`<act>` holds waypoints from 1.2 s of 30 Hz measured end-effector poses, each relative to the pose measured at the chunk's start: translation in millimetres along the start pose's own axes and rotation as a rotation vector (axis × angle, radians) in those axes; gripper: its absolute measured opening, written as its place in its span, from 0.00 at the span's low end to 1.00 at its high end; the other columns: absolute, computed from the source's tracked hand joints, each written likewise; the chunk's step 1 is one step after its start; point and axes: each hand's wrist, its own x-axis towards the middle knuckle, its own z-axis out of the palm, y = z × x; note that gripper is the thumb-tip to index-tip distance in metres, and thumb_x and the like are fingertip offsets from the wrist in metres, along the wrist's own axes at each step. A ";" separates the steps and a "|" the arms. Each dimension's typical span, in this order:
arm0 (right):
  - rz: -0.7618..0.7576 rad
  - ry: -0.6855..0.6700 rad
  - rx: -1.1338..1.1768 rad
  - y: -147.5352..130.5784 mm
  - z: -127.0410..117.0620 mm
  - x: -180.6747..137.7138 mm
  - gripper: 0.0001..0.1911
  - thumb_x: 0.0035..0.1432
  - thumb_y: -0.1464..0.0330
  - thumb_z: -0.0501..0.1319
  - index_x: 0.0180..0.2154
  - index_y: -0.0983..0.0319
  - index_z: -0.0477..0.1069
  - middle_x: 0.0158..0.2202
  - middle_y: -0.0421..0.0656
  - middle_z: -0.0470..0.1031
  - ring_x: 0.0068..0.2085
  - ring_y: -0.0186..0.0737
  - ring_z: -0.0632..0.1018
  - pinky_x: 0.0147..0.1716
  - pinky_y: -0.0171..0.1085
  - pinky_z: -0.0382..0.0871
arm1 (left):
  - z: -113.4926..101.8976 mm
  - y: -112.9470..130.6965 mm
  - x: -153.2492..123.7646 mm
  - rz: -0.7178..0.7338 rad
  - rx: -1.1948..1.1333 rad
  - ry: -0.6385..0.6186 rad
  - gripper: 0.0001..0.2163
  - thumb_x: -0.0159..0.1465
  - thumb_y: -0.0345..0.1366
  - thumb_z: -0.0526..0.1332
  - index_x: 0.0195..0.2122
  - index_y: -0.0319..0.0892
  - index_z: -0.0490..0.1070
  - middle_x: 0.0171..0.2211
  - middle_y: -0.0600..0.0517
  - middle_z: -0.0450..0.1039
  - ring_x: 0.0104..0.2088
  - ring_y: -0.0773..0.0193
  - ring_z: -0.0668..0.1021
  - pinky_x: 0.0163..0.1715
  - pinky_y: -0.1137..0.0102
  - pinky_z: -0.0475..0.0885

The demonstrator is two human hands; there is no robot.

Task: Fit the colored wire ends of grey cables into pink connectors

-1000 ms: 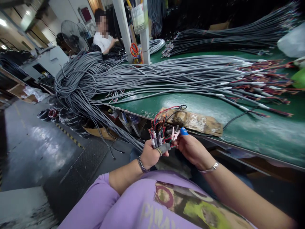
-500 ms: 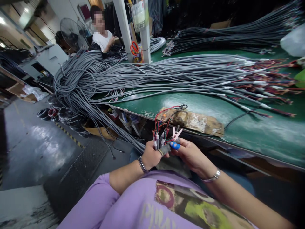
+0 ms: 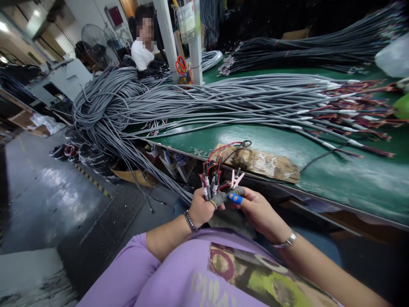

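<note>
My left hand (image 3: 204,207) is closed around several grey cables (image 3: 208,187) with white sleeves near their ends. Their thin coloured wires (image 3: 217,165) fan out above my fingers. Grey covers are on my left thumb and my right index finger, and blue tape wraps my right thumb. My right hand (image 3: 252,204) pinches close beside the left, at the wires that bend rightward from the bundle; its fingertips hide exactly which ones. A pale pink clip (image 3: 236,179) stands just behind my right fingers, by the table edge.
A taped cardboard piece (image 3: 271,165) with red and black leads lies along the green table's (image 3: 361,187) front edge. Many grey cables (image 3: 223,96) stretch across the table and hang over its left side. Black cables (image 3: 303,53) lie behind. A co-worker (image 3: 142,53) sits beyond the post.
The cable ends in my left hand have tilted slightly left, and the hands have drawn a little apart. The co-worker has shifted right and turned.
</note>
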 end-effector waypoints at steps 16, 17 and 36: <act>0.056 -0.026 0.320 -4.8 -2.5 34.2 0.23 0.52 0.47 0.62 0.27 0.61 0.74 0.24 0.42 0.74 0.26 0.36 0.71 0.27 0.35 0.68 | 8.8 4.4 4.9 0.078 -0.016 0.015 0.21 0.55 0.51 0.65 0.16 0.38 0.71 0.16 0.52 0.68 0.19 0.70 0.68 0.23 0.72 0.63; 0.060 -0.017 0.339 -4.6 -1.5 34.9 0.23 0.52 0.47 0.62 0.28 0.61 0.74 0.25 0.42 0.74 0.27 0.37 0.72 0.27 0.36 0.68 | 9.8 5.3 5.7 0.073 -0.013 0.016 0.21 0.54 0.51 0.65 0.15 0.38 0.71 0.15 0.52 0.68 0.19 0.70 0.67 0.23 0.72 0.63; 0.115 -0.039 0.469 5.5 -1.6 30.4 0.23 0.52 0.44 0.59 0.32 0.57 0.73 0.29 0.41 0.73 0.29 0.38 0.72 0.31 0.38 0.68 | 8.7 -0.4 4.4 0.048 -0.018 -0.022 0.20 0.55 0.48 0.65 0.16 0.38 0.69 0.15 0.51 0.69 0.19 0.70 0.68 0.23 0.72 0.64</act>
